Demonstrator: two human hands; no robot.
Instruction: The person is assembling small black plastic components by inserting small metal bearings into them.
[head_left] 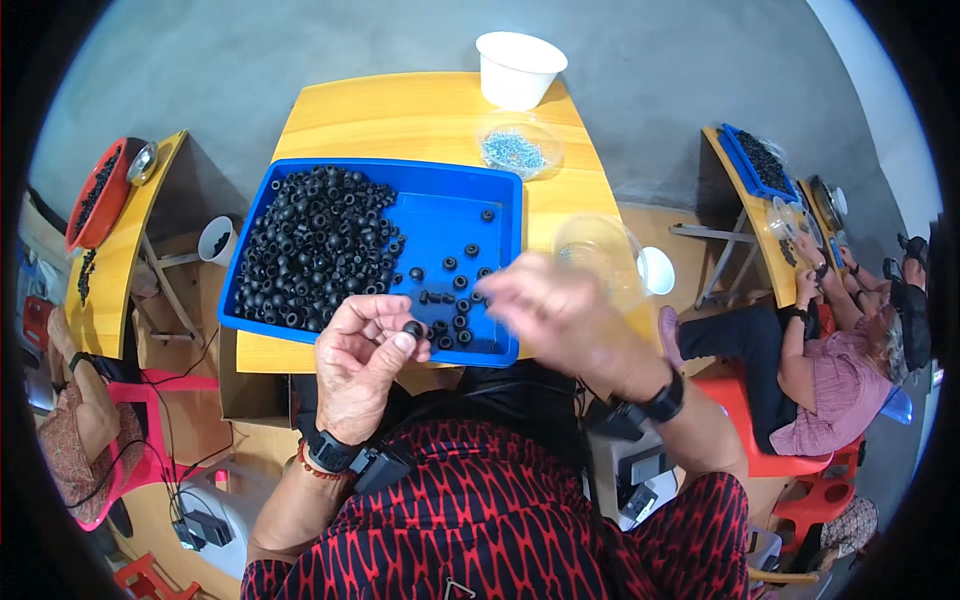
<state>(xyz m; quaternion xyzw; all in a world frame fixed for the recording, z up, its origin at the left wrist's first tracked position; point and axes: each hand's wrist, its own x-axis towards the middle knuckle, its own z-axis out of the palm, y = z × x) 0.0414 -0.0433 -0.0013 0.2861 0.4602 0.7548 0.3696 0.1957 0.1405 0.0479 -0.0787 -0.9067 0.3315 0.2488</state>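
My left hand (pixel 362 362) is held just in front of a blue tray (pixel 505 215), pinching a small black rubber ring (pixel 413 329) between thumb and fingers. My right hand (pixel 555 310) is blurred with motion beside the tray's near right corner; what it holds cannot be made out. The tray sits on a yellow table (pixel 400 115). A dense heap of black rubber rings (pixel 310 245) fills the tray's left half, and several loose rings (pixel 450 295) lie scattered on its right half.
A white cup (pixel 518 68) stands at the table's far edge. A clear dish of small blue-grey bits (pixel 515 150) sits behind the tray, a clear empty bowl (pixel 598 250) to its right. Other people sit at yellow tables on both sides, one (pixel 830 350) on a red chair.
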